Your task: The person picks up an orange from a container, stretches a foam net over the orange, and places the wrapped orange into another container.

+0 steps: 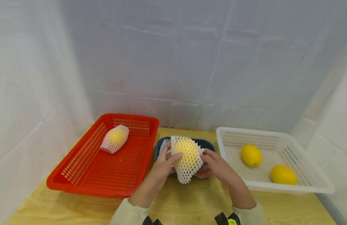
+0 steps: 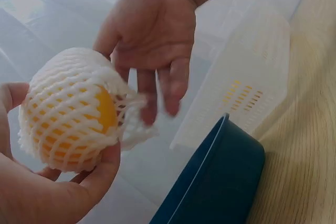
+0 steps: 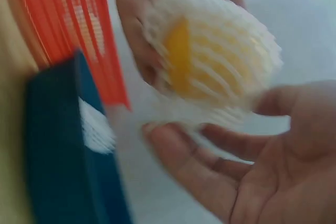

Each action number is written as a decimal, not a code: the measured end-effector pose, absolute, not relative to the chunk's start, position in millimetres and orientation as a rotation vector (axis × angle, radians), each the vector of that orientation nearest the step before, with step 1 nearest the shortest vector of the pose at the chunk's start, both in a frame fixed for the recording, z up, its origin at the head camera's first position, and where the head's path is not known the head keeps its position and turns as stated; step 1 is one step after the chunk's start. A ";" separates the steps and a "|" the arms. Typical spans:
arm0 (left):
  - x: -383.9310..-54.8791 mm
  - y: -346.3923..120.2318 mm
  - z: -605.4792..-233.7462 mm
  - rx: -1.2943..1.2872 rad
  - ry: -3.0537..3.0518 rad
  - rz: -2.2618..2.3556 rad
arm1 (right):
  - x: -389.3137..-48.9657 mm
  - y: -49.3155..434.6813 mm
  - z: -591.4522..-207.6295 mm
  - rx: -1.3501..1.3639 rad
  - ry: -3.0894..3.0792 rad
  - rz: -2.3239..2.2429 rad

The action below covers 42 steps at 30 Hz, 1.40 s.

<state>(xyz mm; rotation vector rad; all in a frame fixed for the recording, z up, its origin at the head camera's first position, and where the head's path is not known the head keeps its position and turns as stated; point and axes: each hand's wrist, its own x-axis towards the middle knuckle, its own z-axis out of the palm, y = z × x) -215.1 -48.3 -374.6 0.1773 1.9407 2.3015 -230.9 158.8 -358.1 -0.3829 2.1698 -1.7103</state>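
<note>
A lemon sits inside a white foam net sleeve, held up over the dark blue basket. My left hand grips the wrapped lemon from its left side, thumb across the net. On the other side, my right hand pinches the drawn-out edge of the net with thumb and fingers. A strip of bare yellow peel shows through a gap in the net in both wrist views. More white foam net lies in the blue basket, partly hidden by my left hand.
To the left stands a red basket with one net-wrapped lemon in it. At the right, a white basket holds two bare lemons. A wooden table carries all three baskets, with white sheeting behind.
</note>
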 end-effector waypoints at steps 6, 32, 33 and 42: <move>-209.7 -57.1 -377.5 0.187 1.708 2.308 | -215.2 171.8 -340.9 -0.414 2.511 -1.508; -192.1 -44.0 -383.8 0.125 1.879 2.032 | -211.2 165.0 -390.6 -0.538 1.601 -1.863; -191.6 -42.8 -384.5 0.126 1.895 2.026 | -211.5 164.8 -391.9 -0.551 1.557 -1.868; -188.9 -40.0 -385.0 0.109 1.974 1.997 | -212.5 164.5 -394.0 -0.564 1.455 -1.882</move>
